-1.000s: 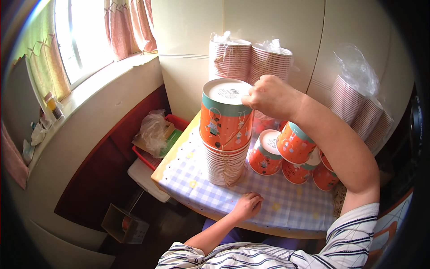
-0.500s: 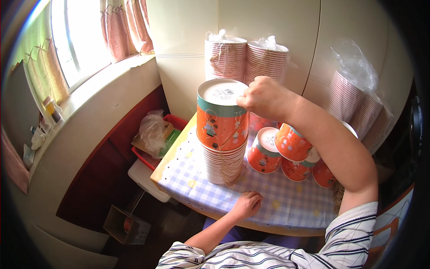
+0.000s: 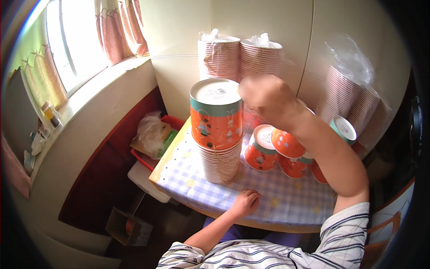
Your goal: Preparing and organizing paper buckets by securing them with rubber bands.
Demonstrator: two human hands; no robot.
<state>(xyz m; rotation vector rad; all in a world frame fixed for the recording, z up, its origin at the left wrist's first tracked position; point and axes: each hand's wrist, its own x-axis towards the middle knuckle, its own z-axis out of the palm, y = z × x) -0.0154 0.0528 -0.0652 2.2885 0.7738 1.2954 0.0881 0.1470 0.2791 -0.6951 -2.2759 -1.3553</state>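
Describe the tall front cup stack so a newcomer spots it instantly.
Find the blue-checked tablecloth. On its left side stands a tall column of inverted cups. Unlike the plastic-topped stacks behind, its top cup shows orange sides, a teal band and an upturned white base.

You wear a white top point(image 3: 242, 256) with dark stripes; its sleeves point(image 3: 346, 226) leave both hands point(image 3: 245, 203) bare.

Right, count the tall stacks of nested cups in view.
6: the front stack; behind it, the back-left stack and back-right stack; side by side at the right, the inner stack, middle stack and outer stack. Others may be hidden behind these.
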